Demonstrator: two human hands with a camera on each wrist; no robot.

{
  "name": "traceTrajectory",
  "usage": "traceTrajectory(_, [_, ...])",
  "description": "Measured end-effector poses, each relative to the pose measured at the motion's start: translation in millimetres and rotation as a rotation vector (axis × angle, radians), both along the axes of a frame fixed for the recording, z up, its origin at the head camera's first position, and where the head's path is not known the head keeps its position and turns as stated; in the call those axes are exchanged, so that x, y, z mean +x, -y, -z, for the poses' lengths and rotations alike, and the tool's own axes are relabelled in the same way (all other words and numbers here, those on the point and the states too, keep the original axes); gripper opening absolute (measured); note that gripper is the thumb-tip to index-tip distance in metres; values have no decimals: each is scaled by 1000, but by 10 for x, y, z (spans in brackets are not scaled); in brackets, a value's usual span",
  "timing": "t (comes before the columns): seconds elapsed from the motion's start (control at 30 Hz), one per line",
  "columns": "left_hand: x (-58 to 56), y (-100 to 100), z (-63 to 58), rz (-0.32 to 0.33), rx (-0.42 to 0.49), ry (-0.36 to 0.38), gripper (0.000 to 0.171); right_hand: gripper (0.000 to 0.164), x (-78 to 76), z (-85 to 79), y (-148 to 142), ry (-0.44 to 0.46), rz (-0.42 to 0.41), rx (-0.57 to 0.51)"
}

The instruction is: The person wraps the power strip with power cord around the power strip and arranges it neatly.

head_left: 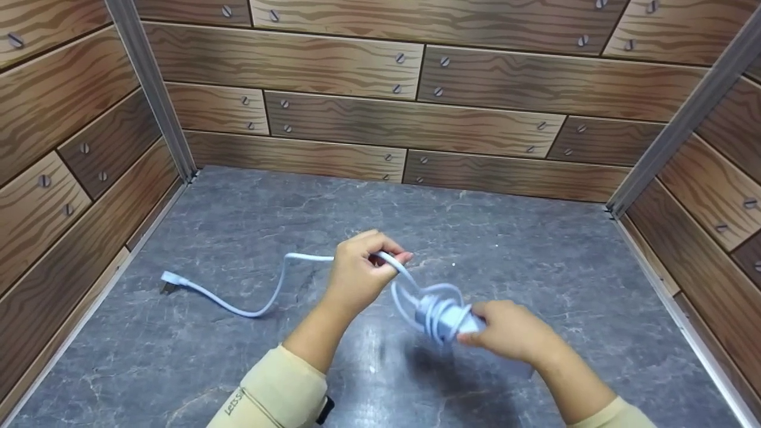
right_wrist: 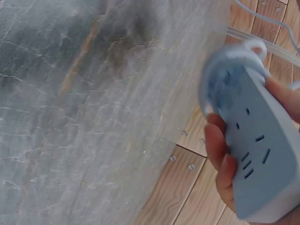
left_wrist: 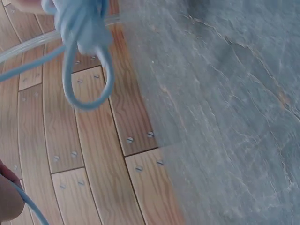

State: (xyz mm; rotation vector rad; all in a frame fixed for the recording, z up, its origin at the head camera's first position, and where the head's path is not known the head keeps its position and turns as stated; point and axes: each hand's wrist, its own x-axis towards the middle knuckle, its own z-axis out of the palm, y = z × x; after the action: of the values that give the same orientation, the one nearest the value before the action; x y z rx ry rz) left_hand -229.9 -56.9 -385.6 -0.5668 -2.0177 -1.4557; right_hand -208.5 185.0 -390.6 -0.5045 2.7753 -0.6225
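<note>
A pale blue power strip (right_wrist: 262,154) with slotted sockets is gripped in my right hand (head_left: 511,330), thumb on one side and fingers on the other. Several turns of its cord (head_left: 441,318) are wrapped round the far end of the strip, and a loose loop (left_wrist: 87,96) hangs from them in the left wrist view. My left hand (head_left: 362,270) holds the cord between thumb and fingers, up and to the left of the strip. From there the free cord runs left in a bend to the plug (head_left: 172,279), whose prongs point down.
A grey marbled tabletop (head_left: 267,208) lies beneath both hands. Wood-patterned walls (head_left: 357,113) with printed screws enclose it at the back and sides, with metal posts (head_left: 156,89) at the corners.
</note>
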Motion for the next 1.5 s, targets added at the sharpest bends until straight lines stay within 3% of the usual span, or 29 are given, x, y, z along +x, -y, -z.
traceTrajectory(0.1, [22, -18, -20, -6, 7, -7, 13, 30, -49, 21, 7, -11, 78, -14])
traceTrajectory(0.43, [168, -104, -31, 62, 72, -81, 14, 31, -153, 16, 39, -128, 163, -36])
traceTrajectory(0.6, [239, -146, -33, 100, 50, -99, 13, 43, -223, -54, -25, -195, 223, -80])
traceTrajectory(0.83, [383, -146, -181, 94, 32, -78, 15, 53, -317, -246, -183, -256, 327, -187])
traceTrajectory(0.93, [370, -137, -120, 124, 22, -70, 17, 51, -343, -313, -225, -293, 342, -197])
traceTrajectory(1.07, [348, -127, 8, 216, -24, -32, 14, 49, -351, -350, -265, -327, 354, -211])
traceTrajectory(1.3, [130, -129, 531, 353, -176, 108, 19, 52, -336, -348, -306, -335, 381, -226])
traceTrajectory(1.5, [85, -74, 644, 389, -338, 227, 16, 51, -312, -351, -280, -330, 373, -244])
